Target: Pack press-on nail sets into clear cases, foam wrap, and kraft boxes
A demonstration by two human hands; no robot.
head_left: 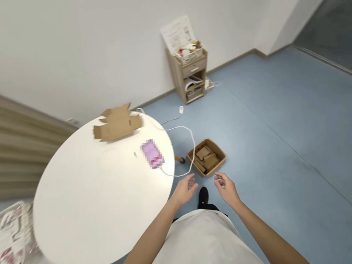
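Observation:
My left hand (185, 189) hovers beside the right edge of the round white table (84, 207), fingers loosely apart and holding nothing. My right hand (226, 187) hangs a little to its right, also with fingers apart and nothing in them. Both are above the blue floor, just in front of an open cardboard box (206, 157) on the floor that holds several folded cardboard pieces. On the table lie a flattened cardboard carton (117, 124) at the far edge and a phone (152, 154) with a white cable (185, 148) trailing off to the floor.
A small wooden cabinet (191, 73) with a basket and a paper sign stands against the back wall. A power strip (181, 110) lies on the floor near it. A white wire basket (3, 241) with packets sits at the left. My dark shoe (203, 196) shows between my hands.

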